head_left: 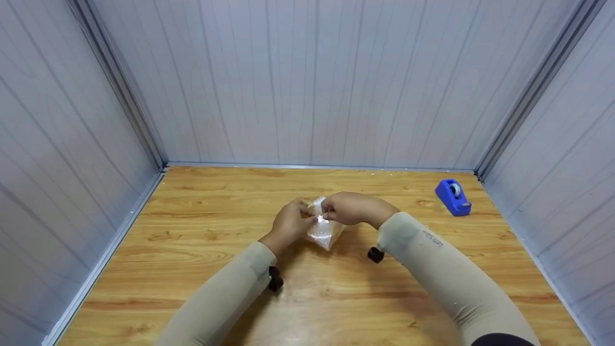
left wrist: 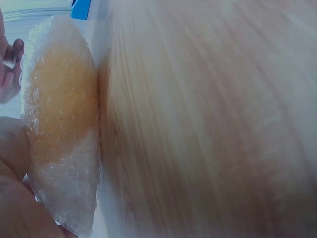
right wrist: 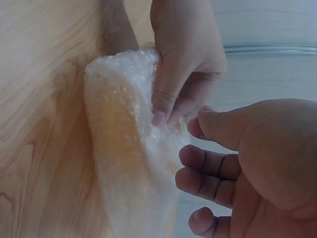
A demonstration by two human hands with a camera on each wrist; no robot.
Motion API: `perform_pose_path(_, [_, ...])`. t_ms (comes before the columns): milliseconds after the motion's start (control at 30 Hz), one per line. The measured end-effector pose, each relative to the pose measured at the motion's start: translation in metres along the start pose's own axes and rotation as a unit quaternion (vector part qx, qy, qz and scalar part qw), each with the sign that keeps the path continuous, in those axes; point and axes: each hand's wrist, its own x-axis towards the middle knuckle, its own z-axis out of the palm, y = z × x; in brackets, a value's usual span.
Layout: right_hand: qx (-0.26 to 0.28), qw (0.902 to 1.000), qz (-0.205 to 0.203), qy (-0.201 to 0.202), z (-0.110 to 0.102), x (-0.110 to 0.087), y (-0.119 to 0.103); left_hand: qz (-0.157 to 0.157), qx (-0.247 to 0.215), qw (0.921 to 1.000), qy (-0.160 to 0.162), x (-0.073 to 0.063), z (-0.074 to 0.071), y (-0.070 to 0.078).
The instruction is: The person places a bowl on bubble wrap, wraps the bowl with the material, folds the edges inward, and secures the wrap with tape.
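Note:
A packet of clear bubble wrap (head_left: 326, 235) is held at the middle of the wooden table. A yellow-orange thing (left wrist: 64, 99) shows through its layers; its kind is hidden. From the left side my left hand (head_left: 289, 221) grips the wrap, thumb on the near face at a folded edge (right wrist: 158, 134). On the other side, my right hand (head_left: 353, 209) has its fingers bent at the wrap's upper edge. In the right wrist view the right thumb and a fingertip (right wrist: 200, 130) come together beside the wrap, the other fingers loosely curled. Whether they pinch anything is unclear.
A blue tape dispenser (head_left: 453, 197) with a roll in it stands at the right rear of the table (head_left: 206, 202). Pale panel walls (head_left: 298, 86) enclose the back and both sides. Small dark devices (head_left: 375, 254) hang under both wrists.

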Motion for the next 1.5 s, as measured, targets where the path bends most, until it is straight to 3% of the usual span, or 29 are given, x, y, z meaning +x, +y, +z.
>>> perform_pose_path(233, [-0.058, 0.9982, 0.005, -0.018, 0.011, 0.016, -0.004, 0.006, 0.008, 0.9999, -0.003, -0.001, 0.0, 0.0])
perform_pose_path(600, [-0.126, 0.9911, 0.04, 0.018, 0.021, 0.025, -0.006, 0.021, 0.017, 0.9996, 0.005, -0.002, -0.001, 0.003])
perform_pose_path(933, [-0.198, 0.9752, 0.075, 0.064, 0.031, 0.026, -0.014, 0.014, 0.02, 0.9997, 0.005, -0.002, 0.0, 0.004])
perform_pose_path(1500, [-0.091, 0.9766, 0.148, 0.126, 0.037, 0.021, -0.009, -0.002, 0.024, 0.9997, 0.003, -0.003, 0.001, 0.007])
